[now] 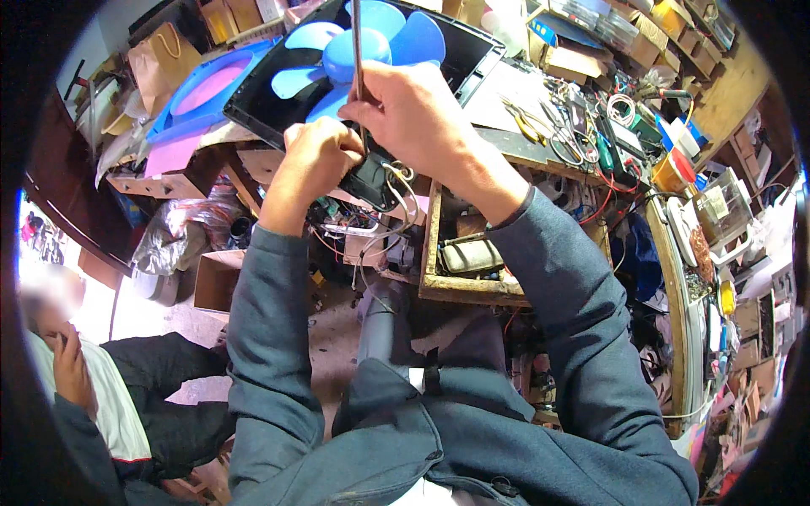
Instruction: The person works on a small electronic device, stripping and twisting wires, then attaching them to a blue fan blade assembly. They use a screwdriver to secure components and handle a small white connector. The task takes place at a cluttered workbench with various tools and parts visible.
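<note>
Right hand (413, 122) grasping an upright, slender metal rod (358, 38); left hand (316, 160) with fingers curled at the rod's lower end, their exact hold hidden, above a black plastic housing (369, 187). Should the rod tilt, it could slip against those fingers. Below, an open wooden drawer (472, 292) contains a pale oblong object (471, 256). Beyond: a blue-bladed plastic fan (359, 55) within a black rectangular frame (481, 63).

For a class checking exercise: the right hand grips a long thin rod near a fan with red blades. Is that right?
The colour is wrong: the head view shows blue blades on the fan. The right hand does grip a long thin rod near it.
</note>
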The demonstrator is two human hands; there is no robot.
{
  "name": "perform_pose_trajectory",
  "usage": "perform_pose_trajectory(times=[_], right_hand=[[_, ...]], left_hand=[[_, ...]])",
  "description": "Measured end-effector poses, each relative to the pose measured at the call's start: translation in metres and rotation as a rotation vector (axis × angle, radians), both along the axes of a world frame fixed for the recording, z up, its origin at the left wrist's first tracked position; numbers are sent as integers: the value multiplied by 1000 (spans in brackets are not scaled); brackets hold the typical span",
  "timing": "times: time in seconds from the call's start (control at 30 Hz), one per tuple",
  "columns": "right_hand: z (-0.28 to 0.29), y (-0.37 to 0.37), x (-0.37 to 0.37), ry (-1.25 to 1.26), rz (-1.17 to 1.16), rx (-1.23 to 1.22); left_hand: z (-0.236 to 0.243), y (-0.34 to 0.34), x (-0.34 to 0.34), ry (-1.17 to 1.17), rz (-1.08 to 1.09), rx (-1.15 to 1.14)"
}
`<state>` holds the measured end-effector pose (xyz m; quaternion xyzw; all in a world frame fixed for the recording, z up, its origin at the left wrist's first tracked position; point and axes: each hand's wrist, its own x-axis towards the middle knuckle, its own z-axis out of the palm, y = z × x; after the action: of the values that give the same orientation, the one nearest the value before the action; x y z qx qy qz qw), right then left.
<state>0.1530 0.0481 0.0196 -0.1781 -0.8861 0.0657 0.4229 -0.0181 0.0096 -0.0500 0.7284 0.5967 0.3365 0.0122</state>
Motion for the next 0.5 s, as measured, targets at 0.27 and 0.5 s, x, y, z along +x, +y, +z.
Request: perform_pose_trajectory(times=[0.27,0.5], right_hand=[[-2,3,-4,14,100,-7],[-1,2,1,-9,63,-77]], left_hand=[[6,-6,3,139,29,61],[10,-4,3,51,22,-17]])
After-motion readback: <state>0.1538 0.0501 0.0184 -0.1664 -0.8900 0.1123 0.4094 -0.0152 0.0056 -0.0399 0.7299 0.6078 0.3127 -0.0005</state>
